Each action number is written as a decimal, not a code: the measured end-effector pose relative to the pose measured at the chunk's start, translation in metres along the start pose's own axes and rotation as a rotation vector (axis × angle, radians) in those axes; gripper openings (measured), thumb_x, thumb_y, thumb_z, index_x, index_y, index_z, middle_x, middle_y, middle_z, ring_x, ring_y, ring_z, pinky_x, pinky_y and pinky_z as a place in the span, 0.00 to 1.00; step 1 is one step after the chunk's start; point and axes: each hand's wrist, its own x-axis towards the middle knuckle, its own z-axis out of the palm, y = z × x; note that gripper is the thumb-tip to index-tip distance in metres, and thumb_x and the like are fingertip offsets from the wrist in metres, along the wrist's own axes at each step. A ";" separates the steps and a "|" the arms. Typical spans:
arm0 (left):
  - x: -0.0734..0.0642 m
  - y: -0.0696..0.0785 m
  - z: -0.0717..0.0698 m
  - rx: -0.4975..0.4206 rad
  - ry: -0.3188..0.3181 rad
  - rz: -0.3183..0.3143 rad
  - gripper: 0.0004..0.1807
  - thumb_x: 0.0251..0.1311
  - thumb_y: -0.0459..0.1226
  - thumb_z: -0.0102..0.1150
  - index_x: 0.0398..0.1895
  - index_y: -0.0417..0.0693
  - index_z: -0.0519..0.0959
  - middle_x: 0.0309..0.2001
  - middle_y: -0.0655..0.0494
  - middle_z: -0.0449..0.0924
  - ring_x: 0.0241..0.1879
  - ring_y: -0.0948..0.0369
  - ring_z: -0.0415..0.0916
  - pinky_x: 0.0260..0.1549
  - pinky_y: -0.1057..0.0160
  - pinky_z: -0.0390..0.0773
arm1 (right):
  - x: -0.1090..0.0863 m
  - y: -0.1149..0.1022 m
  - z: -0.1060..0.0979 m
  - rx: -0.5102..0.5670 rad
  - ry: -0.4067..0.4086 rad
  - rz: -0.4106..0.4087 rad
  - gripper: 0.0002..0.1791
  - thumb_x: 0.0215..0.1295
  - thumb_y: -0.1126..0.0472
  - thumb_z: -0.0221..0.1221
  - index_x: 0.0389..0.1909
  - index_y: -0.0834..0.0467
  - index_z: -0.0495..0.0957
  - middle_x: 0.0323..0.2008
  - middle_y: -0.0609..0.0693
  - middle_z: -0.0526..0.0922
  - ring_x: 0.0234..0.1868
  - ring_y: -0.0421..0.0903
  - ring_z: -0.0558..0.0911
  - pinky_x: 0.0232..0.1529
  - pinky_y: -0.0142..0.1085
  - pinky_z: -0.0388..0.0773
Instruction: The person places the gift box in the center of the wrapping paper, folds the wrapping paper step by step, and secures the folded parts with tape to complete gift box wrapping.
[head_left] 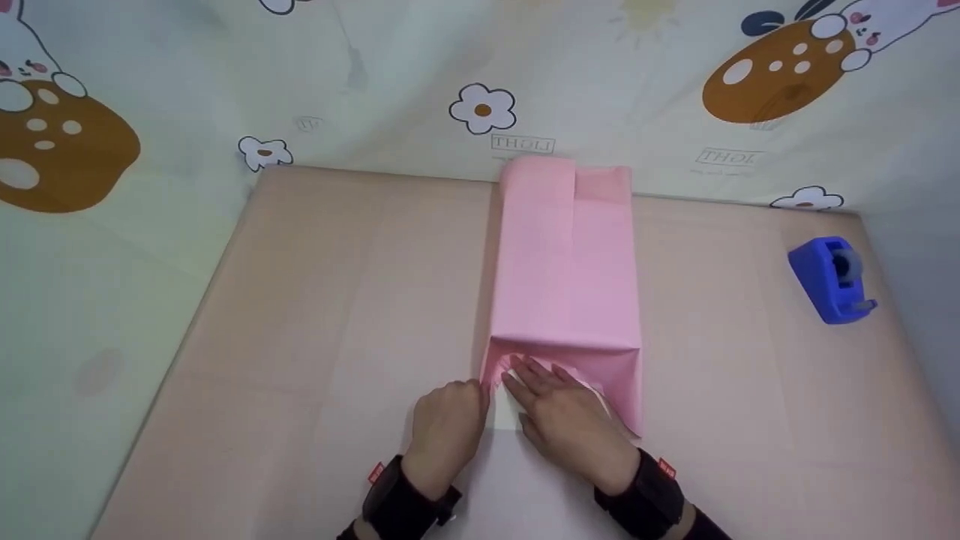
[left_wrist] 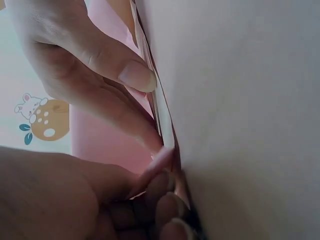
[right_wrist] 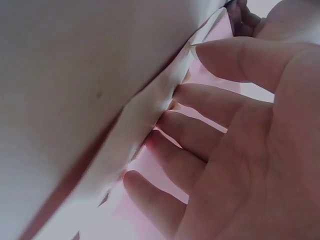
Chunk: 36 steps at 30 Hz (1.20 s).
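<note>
Pink paper (head_left: pixel 564 262): one, mid-length on the counter (head_left: pixel 322 322), near end partly opened. Left hand (head_left: pixel 450 421): grip pinching its near left edge. Right hand (head_left: pixel 570 424): grip relaxed, straight fingers against the near end. Tape dispenser (head_left: pixel 825 289): blue, far right.

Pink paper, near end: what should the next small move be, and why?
Probably crease the pink paper inward at its near left corner: the left hand pinches it there, while the right hand rests its fingers on the near end, seemingly steadying it.
</note>
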 end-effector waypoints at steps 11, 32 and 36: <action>-0.001 -0.002 0.000 -0.054 -0.102 0.028 0.15 0.64 0.38 0.64 0.20 0.42 0.81 0.16 0.52 0.80 0.14 0.61 0.74 0.11 0.63 0.68 | -0.002 -0.001 0.002 0.000 0.008 0.019 0.26 0.68 0.57 0.59 0.66 0.58 0.77 0.68 0.55 0.77 0.70 0.52 0.76 0.66 0.49 0.76; 0.032 0.037 -0.048 0.081 0.267 0.329 0.08 0.54 0.36 0.74 0.32 0.45 0.83 0.30 0.54 0.79 0.29 0.59 0.75 0.27 0.65 0.73 | -0.004 -0.004 0.007 -0.056 0.056 0.022 0.25 0.68 0.53 0.62 0.62 0.59 0.78 0.62 0.53 0.82 0.65 0.47 0.79 0.65 0.47 0.77; 0.045 0.049 -0.050 0.148 0.280 0.483 0.05 0.53 0.29 0.69 0.28 0.48 0.83 0.26 0.57 0.78 0.26 0.61 0.74 0.26 0.65 0.71 | -0.009 -0.006 0.004 0.018 0.156 -0.023 0.23 0.66 0.55 0.63 0.58 0.61 0.79 0.56 0.53 0.83 0.60 0.45 0.81 0.63 0.42 0.77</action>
